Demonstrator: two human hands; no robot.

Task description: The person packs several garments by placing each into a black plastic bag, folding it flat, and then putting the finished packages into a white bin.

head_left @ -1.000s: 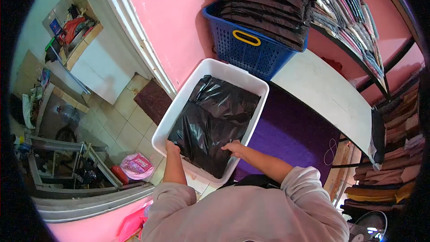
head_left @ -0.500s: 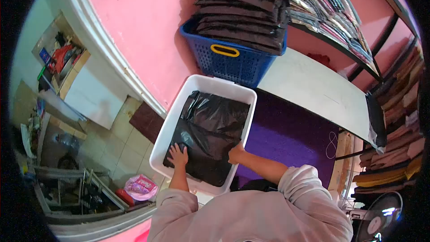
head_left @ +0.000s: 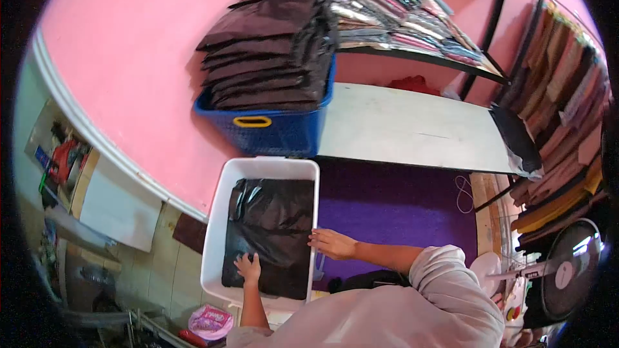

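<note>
A white plastic tub (head_left: 212, 240) stands below me with black plastic packages (head_left: 273, 219) lying flat inside. My left hand (head_left: 247, 268) rests on the lower left part of the top package, fingers spread. At the tub's right rim is my right hand (head_left: 332, 243), its fingers stretched out and the fingertips at the edge of the rim. Nothing shows in either hand. Whatever lies beneath the top packages is hidden.
A blue basket (head_left: 277, 136) with a tall pile of black packages (head_left: 267, 51) stands behind the tub. To its right are a white tabletop (head_left: 412, 125), a shelf of wrapped goods (head_left: 400, 9) and hanging cloths (head_left: 561, 103). A fan (head_left: 566, 274) is at the lower right.
My view has turned, so the tub and basket sit further left and lower. My right hand has gone from curled fingers at the rim to outstretched ones. The left hand stays on the package.
</note>
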